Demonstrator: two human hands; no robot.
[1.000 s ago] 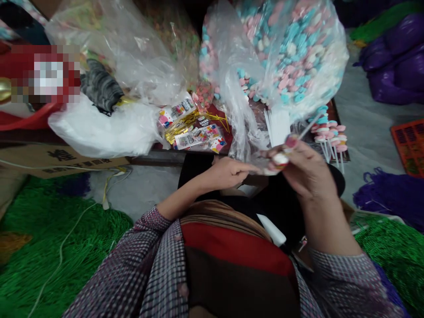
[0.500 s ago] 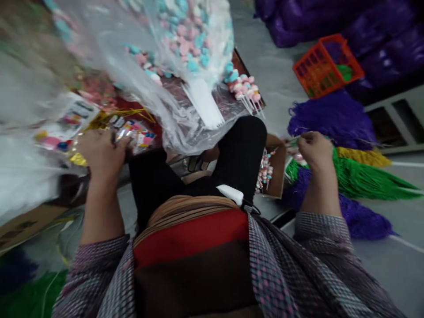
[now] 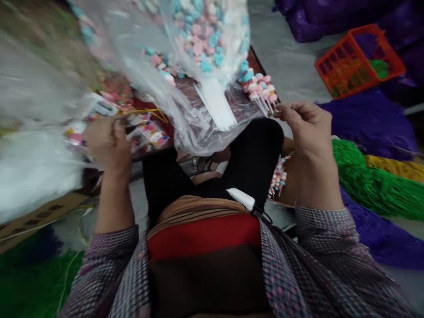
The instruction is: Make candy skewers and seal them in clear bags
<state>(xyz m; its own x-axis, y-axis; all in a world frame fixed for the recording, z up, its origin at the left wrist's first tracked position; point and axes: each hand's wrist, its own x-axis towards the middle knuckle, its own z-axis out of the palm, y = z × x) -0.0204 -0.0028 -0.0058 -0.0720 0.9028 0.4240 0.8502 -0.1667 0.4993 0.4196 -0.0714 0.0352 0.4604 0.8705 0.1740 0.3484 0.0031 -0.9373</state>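
Note:
My right hand [image 3: 308, 126] is at the table's right corner, thumb and forefinger pinched at the lower stick ends of a bunch of marshmallow skewers [image 3: 263, 88]. These have pink, white and blue pieces on white sticks. My left hand [image 3: 107, 141] is curled, blurred by motion, over the printed clear packets [image 3: 154, 134] on the left of the table; what its fingers hold, if anything, is hidden. Between the hands, a bundle of white sticks [image 3: 217, 106] lies on a large clear plastic bag [image 3: 195, 139], below loose pink, blue and white marshmallows [image 3: 202, 39].
Beside my right knee stands a cardboard box [image 3: 291, 176] with wrapped marshmallow sticks [image 3: 278, 179] in it. An orange crate [image 3: 344, 62], purple strands [image 3: 374, 119] and green strands [image 3: 367, 181] are on the floor at right. Yellow ties [image 3: 159, 114] lie near the packets.
My right hand has moved up and left from beside the cardboard box to the skewers' stick ends. My left hand stays over the packets. The whole view has shifted slightly.

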